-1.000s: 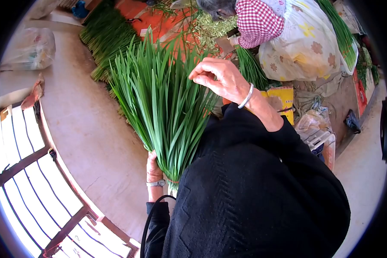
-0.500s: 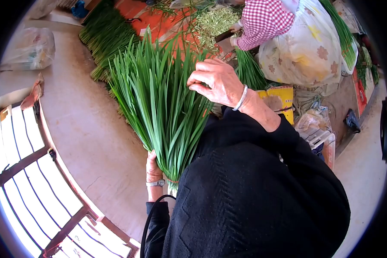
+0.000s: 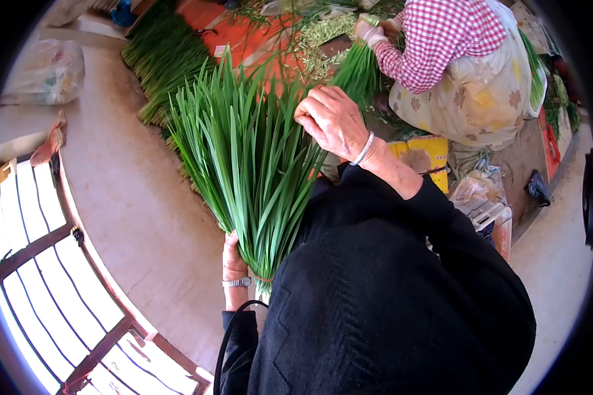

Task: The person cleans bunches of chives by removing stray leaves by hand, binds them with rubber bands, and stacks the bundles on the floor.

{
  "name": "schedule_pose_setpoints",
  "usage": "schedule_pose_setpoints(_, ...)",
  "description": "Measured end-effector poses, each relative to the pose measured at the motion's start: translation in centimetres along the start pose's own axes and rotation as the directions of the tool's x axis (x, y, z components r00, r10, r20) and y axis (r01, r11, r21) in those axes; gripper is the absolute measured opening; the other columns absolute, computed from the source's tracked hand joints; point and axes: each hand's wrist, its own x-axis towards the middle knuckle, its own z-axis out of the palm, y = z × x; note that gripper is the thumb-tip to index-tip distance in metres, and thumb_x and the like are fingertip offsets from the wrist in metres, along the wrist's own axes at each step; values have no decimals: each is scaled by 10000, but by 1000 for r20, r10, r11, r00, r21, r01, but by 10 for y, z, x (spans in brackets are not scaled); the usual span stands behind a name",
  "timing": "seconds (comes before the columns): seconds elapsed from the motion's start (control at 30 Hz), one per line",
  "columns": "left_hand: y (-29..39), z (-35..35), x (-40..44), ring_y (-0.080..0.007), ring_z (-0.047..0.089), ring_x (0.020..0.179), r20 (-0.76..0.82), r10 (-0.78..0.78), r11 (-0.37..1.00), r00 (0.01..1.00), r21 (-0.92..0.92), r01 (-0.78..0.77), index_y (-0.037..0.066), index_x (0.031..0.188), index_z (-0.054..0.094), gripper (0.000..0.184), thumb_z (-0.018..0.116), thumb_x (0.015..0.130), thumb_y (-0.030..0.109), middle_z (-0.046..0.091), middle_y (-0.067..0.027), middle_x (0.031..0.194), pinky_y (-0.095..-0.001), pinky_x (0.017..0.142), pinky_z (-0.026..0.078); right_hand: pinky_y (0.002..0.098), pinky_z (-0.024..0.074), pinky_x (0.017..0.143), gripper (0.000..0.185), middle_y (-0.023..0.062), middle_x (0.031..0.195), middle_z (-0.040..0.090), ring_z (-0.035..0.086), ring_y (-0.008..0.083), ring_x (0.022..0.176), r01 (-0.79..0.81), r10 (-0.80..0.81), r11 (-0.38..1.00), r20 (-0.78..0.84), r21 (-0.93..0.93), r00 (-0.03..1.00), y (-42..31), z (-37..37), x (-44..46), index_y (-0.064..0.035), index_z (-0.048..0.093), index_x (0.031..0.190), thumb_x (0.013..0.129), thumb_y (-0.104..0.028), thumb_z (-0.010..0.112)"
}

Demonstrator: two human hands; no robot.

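Green leaf bundle (image 3: 244,171), grasped near its base in left hand (image 3: 232,257), beside black garment (image 3: 395,289). With right hand (image 3: 333,120) curled at upper leaves, cannot tell whether pinching any. Seemingly at holding-and-checking step; for next move, needing steady left grip.

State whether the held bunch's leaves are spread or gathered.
Spread: the green leaves fan outward above the left hand, narrowing toward a reddish band.

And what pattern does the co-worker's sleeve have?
The sleeve is checked in red and white, as the head view shows.
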Motion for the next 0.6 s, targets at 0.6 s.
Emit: schedule_pose_setpoints(0.6, 11, -5, 4, -214, 596, 866, -62, 108, 950, 992, 299, -85, 12, 1080, 566, 448, 559, 809, 368, 620, -102, 982, -345, 782, 487, 363, 404, 707, 194, 56, 702, 430, 464, 227, 699, 97, -97, 995, -5, -24, 995, -16, 25, -1, -75, 470, 691, 684, -130, 656)
